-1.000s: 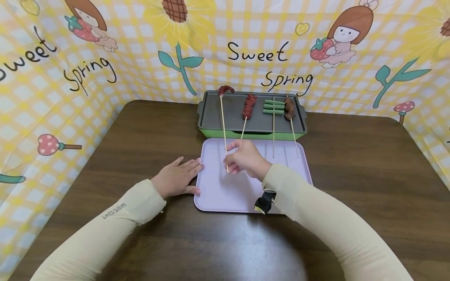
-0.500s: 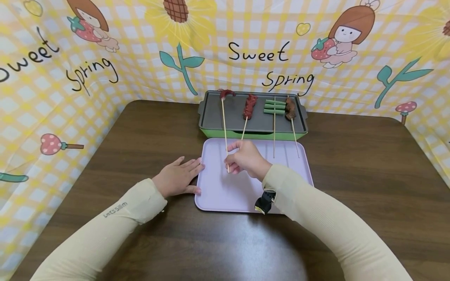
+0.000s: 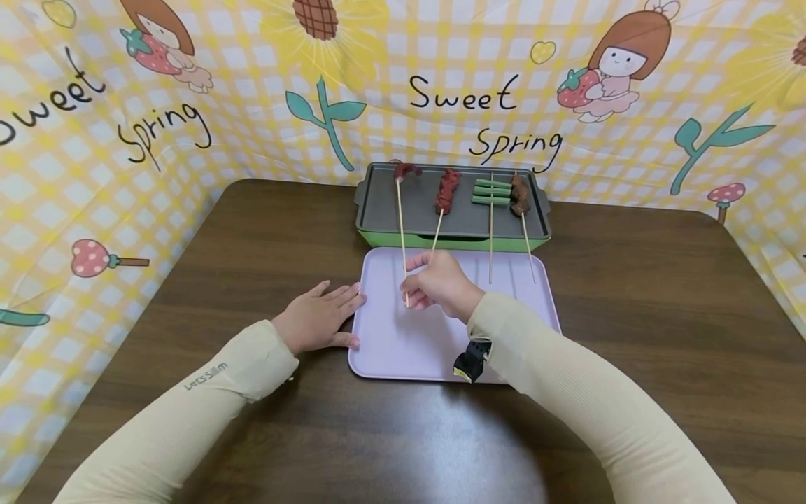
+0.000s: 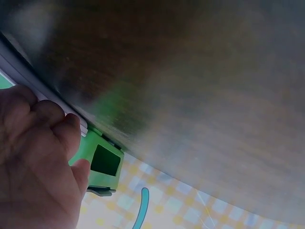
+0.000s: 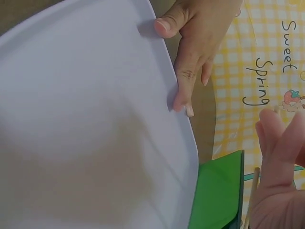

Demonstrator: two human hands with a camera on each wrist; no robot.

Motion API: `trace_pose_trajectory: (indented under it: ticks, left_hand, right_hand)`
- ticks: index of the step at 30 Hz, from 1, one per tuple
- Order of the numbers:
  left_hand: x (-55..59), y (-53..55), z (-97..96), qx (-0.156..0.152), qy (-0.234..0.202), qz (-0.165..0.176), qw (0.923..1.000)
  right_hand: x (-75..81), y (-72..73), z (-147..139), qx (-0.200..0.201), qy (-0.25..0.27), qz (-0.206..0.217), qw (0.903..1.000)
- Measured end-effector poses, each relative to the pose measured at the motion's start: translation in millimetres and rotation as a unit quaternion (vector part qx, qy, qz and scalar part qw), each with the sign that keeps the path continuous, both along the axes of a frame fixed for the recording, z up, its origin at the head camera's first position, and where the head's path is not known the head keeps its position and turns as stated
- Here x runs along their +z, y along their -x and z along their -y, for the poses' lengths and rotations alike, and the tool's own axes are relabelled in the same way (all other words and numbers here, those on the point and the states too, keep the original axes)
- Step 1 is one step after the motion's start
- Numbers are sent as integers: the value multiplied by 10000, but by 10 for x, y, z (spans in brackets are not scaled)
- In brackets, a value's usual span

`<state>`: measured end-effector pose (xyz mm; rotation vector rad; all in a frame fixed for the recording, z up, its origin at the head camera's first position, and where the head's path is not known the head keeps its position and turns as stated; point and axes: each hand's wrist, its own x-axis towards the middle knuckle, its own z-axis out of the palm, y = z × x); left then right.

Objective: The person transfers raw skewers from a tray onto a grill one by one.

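Note:
My right hand (image 3: 443, 283) pinches the lower end of a bamboo skewer (image 3: 401, 217) above the tray. A curled, dark red piece of food (image 3: 408, 171) is on its far end, at the back left of the grill pan (image 3: 418, 218); whether it touches the pan is hard to tell. With fingers extended, my left hand (image 3: 317, 316) rests at the left edge of the lilac tray (image 3: 384, 353). In the right wrist view, the left fingertips (image 5: 180, 102) touch the tray's rim. The left wrist view shows my left palm (image 4: 38, 157) beside the rim.
On the pan lie a red meat skewer (image 3: 447, 192), a skewer of green stalks (image 3: 491, 191) and a brown food skewer (image 3: 519, 196), their sticks reaching over the tray. The pan sits on a green base (image 3: 453, 243). A patterned cloth (image 3: 252, 126) hangs behind the wooden table (image 3: 208, 280).
The dark red end of the held skewer has dropped slightly, from over the pan's back rim to lower against the pan. My left hand keeps its place at the tray.

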<state>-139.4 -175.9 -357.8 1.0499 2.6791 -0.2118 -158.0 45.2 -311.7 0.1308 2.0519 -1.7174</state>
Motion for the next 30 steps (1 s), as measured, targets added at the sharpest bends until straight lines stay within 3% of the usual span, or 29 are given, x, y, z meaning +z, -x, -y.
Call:
trace_pose_trajectory:
  ticks: [17, 30]
  left_hand:
    - [10, -3, 1, 97, 61, 148, 9998]
    - [-18, 9, 8, 103, 101, 122, 9998]
  right_hand:
    - [-11, 11, 15, 12, 17, 125, 9999]
    - [-59, 46, 11, 182, -728, -258, 9968]
